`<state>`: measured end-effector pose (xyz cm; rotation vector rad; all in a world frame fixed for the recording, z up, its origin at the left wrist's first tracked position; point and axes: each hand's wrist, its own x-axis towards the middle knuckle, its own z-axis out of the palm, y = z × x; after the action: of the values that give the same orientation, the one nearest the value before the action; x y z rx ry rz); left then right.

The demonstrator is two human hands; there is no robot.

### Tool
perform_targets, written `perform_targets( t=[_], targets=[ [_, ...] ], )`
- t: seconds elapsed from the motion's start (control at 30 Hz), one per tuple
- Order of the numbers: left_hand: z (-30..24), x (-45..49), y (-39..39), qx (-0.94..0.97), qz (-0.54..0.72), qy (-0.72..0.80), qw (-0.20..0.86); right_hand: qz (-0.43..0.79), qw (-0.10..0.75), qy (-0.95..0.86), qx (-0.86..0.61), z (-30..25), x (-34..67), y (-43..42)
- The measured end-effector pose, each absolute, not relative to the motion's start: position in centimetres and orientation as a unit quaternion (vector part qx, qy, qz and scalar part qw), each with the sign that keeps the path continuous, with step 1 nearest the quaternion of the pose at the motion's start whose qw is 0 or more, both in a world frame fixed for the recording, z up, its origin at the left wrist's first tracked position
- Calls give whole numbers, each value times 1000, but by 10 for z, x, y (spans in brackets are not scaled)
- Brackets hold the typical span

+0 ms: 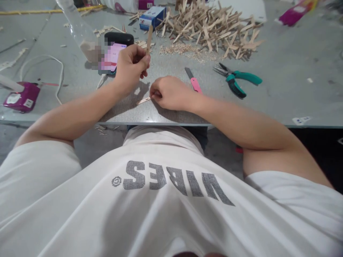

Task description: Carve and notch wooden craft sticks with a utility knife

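My left hand (134, 64) is closed around the lower end of a wooden craft stick (149, 37), which points upward above the table. Just to its right and nearer to me, my right hand (171, 92) pinches the end of another craft stick (143, 101). That second stick lies low at the tabletop and has a small dark slot or mark in it. Beyond my right wrist lies a craft knife (194, 81) with a pink handle. A pair of needle-nose pliers (237, 78) with teal grips rests farther right.
A heap of craft sticks (209, 26) covers the back of the table, with wood crumbs (179, 49) before it. A phone (114, 57), black case (119, 38) and blue box (152, 17) stand near my left hand. A purple device (23, 97) and white cable (60, 66) are left.
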<state>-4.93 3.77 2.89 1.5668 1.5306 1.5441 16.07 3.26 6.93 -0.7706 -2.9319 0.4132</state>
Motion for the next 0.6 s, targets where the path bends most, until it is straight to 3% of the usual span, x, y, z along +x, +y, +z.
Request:
perform_targets(
  t=[0.2, 0.43, 0.6],
  targets=[
    [26, -51, 37, 569, 538, 569, 249, 141, 37, -954, -260, 67, 164, 29],
    [23, -51, 38, 573, 563, 544, 243, 172, 208, -890, -368, 70, 181, 57],
    [27, -43, 29, 593, 559, 534, 228, 209, 239, -867, -384, 69, 180, 74]
  ],
)
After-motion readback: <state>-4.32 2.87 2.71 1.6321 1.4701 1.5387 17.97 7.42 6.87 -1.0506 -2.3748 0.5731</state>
